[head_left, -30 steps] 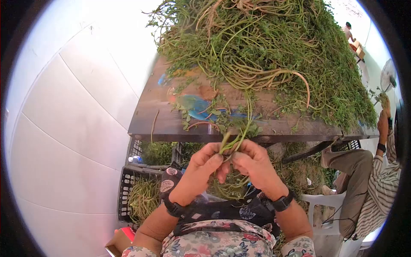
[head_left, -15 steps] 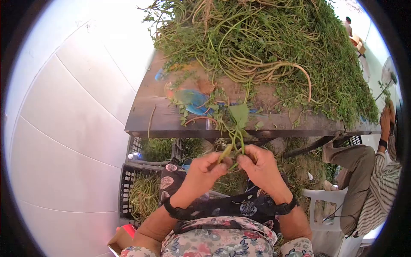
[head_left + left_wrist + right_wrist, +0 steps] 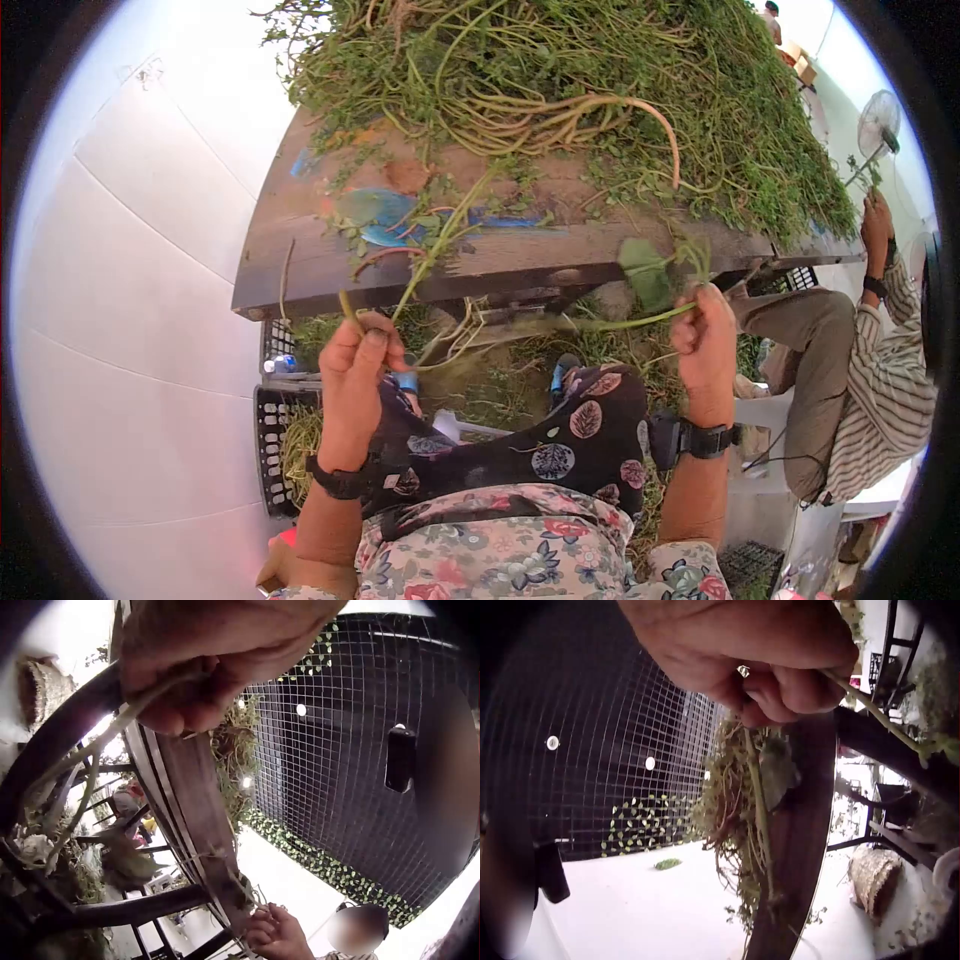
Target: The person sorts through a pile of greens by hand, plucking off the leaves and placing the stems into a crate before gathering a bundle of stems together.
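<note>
Pinching a long stem (image 3: 421,274) is the left hand (image 3: 355,378); well apart, the right hand (image 3: 706,345) grips a leafy sprig (image 3: 612,322).

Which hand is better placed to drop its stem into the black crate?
Likely the left hand: it grips a stem beside the black crate; the right hand holds its leafy stem on the far side.

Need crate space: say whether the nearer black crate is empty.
Not empty: green stems lie inside the nearer black crate.
</note>
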### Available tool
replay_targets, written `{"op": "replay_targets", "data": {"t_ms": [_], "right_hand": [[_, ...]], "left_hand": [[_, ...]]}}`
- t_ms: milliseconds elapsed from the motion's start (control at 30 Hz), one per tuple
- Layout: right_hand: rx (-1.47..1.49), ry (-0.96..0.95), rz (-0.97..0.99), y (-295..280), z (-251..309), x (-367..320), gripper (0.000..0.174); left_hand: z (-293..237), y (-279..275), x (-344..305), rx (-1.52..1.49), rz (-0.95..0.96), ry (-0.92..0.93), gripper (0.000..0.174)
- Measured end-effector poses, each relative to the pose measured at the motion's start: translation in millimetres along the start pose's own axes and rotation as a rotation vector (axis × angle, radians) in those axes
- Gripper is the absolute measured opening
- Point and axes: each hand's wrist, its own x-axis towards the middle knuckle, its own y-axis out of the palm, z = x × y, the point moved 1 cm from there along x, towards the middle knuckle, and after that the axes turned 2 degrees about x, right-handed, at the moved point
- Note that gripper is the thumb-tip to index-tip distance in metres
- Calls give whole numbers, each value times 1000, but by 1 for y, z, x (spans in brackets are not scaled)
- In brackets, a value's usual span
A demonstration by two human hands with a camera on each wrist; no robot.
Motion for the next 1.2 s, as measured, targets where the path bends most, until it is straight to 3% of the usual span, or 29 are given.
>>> {"op": "replay_targets", "data": {"t_ms": [67, 167, 333, 433, 500, 567, 633, 700, 767, 867, 967, 1033, 1167, 1200], "right_hand": [[115, -35, -89, -30, 3, 7, 13], [228, -45, -60, -70, 4, 10, 15], [271, 21, -227, -96, 0, 4, 14], [147, -56, -448, -127, -7, 3, 13], [162, -111, -491, -174, -24, 6, 14], [262, -94, -735, -203, -44, 0, 17], [331, 85, -675, -265, -82, -8, 15], [376, 226, -604, -268, -96, -13, 13], [408, 320, -520, -197, -98, -16, 10], [93, 255, -186, -99, -86, -11, 6], [-153, 186, 110, -5, -50, -30, 14], [-469, -18, 286, 39, -43, -50, 18], [-1032, -821, 824, 89, -57, -80, 29], [-1048, -805, 879, 91, -66, -83, 29]], "left_hand": [[0, 1, 1, 43, -40, 8, 12], [-3, 3, 3, 77, -48, -3, 11], [0, 13, 1, 111, 13, -40, 8], [-5, 16, -1, 129, 87, -42, 7], [-11, 20, -6, 136, 129, -64, 7], [-6, 15, -9, 190, 262, -63, 8], [-3, 20, -15, 214, 353, -72, 8], [2, 24, -22, 260, 418, -123, 6], [5, 28, -26, 389, 520, -91, 7], [7, 30, -28, 419, 582, -113, 7], [13, 28, -33, 367, 538, -113, 10], [13, 24, -34, 390, 549, -168, 10], [13, 22, -41, 477, 734, -153, 11], [11, 20, -43, 493, 739, -173, 12]]}}
